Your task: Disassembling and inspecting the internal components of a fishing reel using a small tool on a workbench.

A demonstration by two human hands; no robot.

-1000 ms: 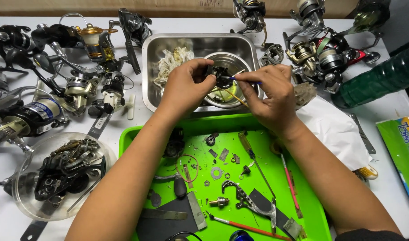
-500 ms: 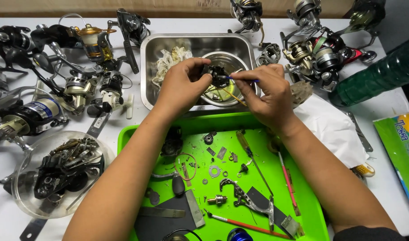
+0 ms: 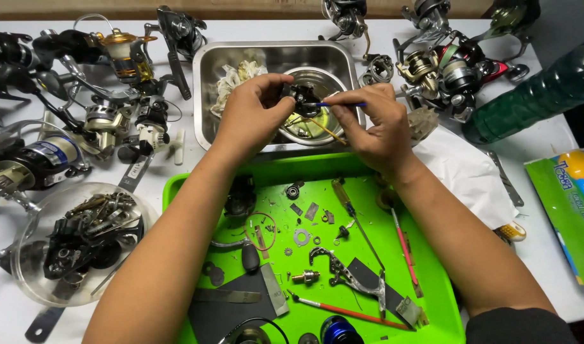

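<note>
My left hand (image 3: pixel 250 114) grips a small black reel part (image 3: pixel 303 97) over the steel pan (image 3: pixel 206 95). My right hand (image 3: pixel 371 124) pinches a thin blue-handled tool (image 3: pixel 343 104) whose tip touches that black part. Both hands hover above a small metal bowl (image 3: pixel 317 79) of yellowish liquid that sits inside the pan. A crumpled rag (image 3: pixel 236 78) lies in the pan's left half. Below my wrists lies a green tray (image 3: pixel 432 267) strewn with small washers, screws, a screwdriver (image 3: pixel 352 213) and a red-handled brush (image 3: pixel 349 311).
Several fishing reels (image 3: pixel 113 83) crowd the table at left and along the top right (image 3: pixel 445 70). A clear bowl (image 3: pixel 24 280) of dark reel parts stands at bottom left. A green bottle (image 3: pixel 534 95), white paper (image 3: pixel 464 172) and a tissue pack (image 3: pixel 569 210) lie at right.
Both hands stay over the pan; the black part has turned slightly in my left fingers, and the blue tool's tip has shifted along it. Nothing was set down.
</note>
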